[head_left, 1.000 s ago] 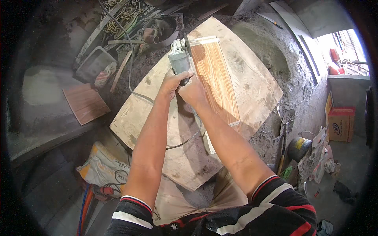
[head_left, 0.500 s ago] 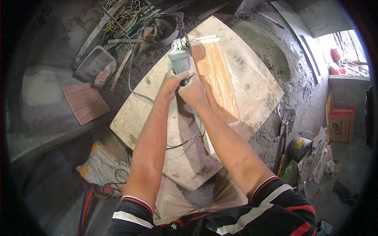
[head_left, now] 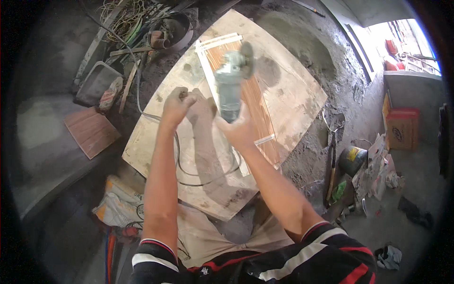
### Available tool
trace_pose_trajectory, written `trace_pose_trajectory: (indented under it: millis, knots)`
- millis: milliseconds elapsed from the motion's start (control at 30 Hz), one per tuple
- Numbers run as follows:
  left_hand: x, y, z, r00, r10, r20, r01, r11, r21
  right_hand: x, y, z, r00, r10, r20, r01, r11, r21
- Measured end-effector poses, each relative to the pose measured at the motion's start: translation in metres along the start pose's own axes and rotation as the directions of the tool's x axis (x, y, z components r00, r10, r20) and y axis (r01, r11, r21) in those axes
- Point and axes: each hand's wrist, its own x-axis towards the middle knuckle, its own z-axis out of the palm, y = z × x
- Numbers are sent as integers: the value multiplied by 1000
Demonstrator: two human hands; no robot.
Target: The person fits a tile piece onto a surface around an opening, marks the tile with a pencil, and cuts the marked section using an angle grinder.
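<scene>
In my right hand (head_left: 238, 127) is an angle grinder (head_left: 230, 97), gripped by the rear of its body and blurred by motion. Its round disc (head_left: 247, 59) is raised over a wood-grain plank tile (head_left: 261, 106). White strips show along the tile's left edge and across both ends. The tile lies on a pale, worn board (head_left: 298, 85). My left hand (head_left: 176, 108) is off the grinder, held above the board to the left of the tile. Its fingers are curled closed, and nothing shows in them. The grinder's grey cord (head_left: 189, 184) loops over the board below my hands.
A bucket (head_left: 182, 45) and tangled straps (head_left: 118, 23) are at the far left, near a grey tray (head_left: 90, 90). Brown tile pieces (head_left: 92, 132) lie at left. A shovel (head_left: 333, 151), a dark container (head_left: 352, 161) and a cardboard box (head_left: 402, 130) stand at right.
My left hand has let go of the grinder and moved left. My right hand has lifted the grinder off the tile's far end and drawn it nearer. The view has shifted slightly.
</scene>
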Motion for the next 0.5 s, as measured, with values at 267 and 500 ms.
trace_pose_trajectory:
  millis: [267,500]
  knots:
    - [11,45,96,429,619,658,-810,-59,584,-38,0,-101,967,146,-209,-138,989,51]
    - [62,80,154,262,514,816,-884,-210,417,-49,-7,-141,953,145,-264,-126,988,90]
